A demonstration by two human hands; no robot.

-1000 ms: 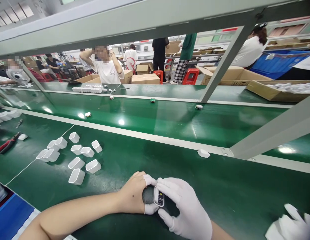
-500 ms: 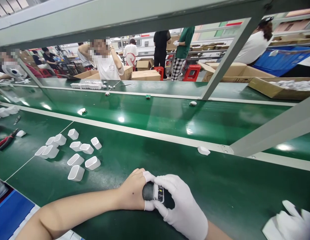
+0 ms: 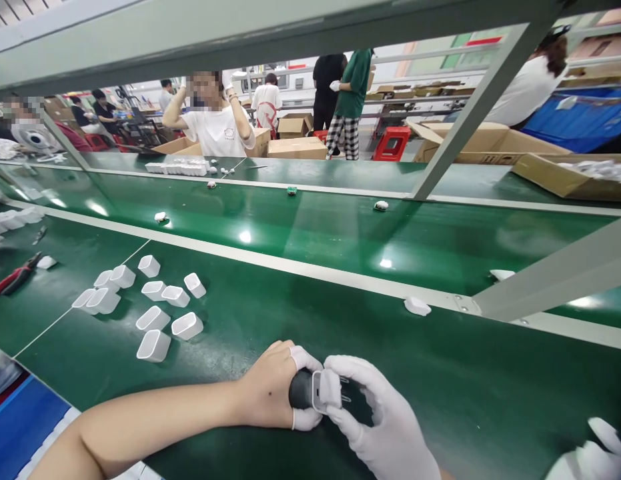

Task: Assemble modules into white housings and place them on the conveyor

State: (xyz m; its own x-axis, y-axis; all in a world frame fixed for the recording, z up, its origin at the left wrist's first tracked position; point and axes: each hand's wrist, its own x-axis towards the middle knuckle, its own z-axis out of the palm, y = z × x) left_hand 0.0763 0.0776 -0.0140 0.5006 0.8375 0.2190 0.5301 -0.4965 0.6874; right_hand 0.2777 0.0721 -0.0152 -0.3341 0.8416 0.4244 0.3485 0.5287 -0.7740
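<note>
My left hand point(image 3: 270, 390), bare but for white finger cots, is curled round a dark rounded object point(image 3: 300, 390) low on the green table. My right hand point(image 3: 377, 417), in a white glove, pinches a small white plug-like part point(image 3: 326, 390) against the end of that dark object; thin metal prongs show beside it. Both hands touch each other over the table surface point(image 3: 470, 387). A cluster of several white open shells point(image 3: 153, 307) lies to the left of my hands.
A green conveyor belt point(image 3: 340, 233) with small parts runs beyond a white strip. A grey frame post point(image 3: 550, 273) slants at the right. Red pliers point(image 3: 13, 277) lie far left. Another gloved hand point(image 3: 590, 457) is at bottom right. People and cardboard boxes stand behind.
The white part in my right hand has turned: its dark inner face no longer shows and its white side with prongs faces up. The parts on the belt drifted left.
</note>
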